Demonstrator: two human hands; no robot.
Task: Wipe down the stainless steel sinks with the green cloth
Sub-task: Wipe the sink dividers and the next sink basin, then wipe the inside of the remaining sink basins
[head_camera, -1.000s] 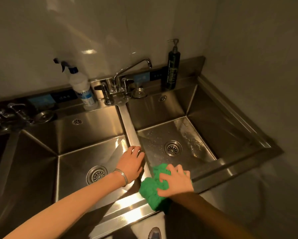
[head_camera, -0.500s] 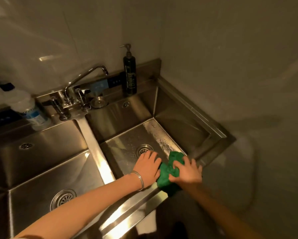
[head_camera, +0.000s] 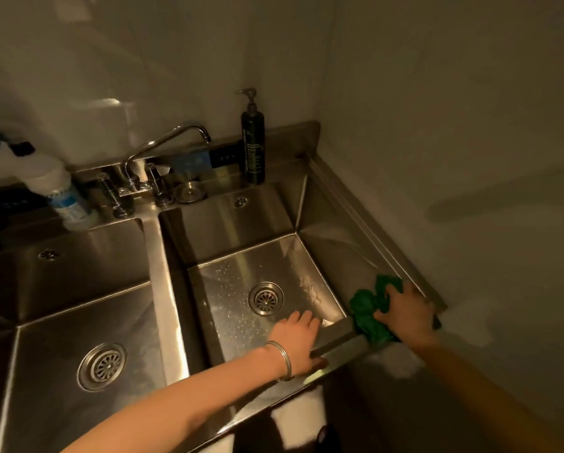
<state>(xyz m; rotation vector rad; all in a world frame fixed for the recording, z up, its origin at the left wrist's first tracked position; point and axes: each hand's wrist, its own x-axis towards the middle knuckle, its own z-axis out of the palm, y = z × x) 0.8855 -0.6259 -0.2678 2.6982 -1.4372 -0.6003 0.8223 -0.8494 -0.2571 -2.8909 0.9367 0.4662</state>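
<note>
- Sliding right from near the drain (head_camera: 266,298), the right hand (head_camera: 404,313), grip clamped on the cloth (head_camera: 370,313), reaches the sink's (head_camera: 326,256) front-right corner.
- Left hand (head_camera: 295,341), fingers spread and empty, has shifted to the front rim nearer the drain; the wiping pass is reaching the right wall.

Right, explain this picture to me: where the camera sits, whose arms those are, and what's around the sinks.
There is no machine here. The camera is worn on a person's head and looks down, so the two bare arms are the wearer's own.

Below are two steel sinks side by side, each with a round drain. The right hand presses a bunched green cloth against the near right corner of the right-hand sink, at its rim. The left hand, with a bangle on the wrist, rests flat on that sink's front edge and holds nothing.

On the back ledge stand a tap between the sinks, a dark pump bottle to its right and a spray bottle to its left. The right sink's floor shows water droplets.
</note>
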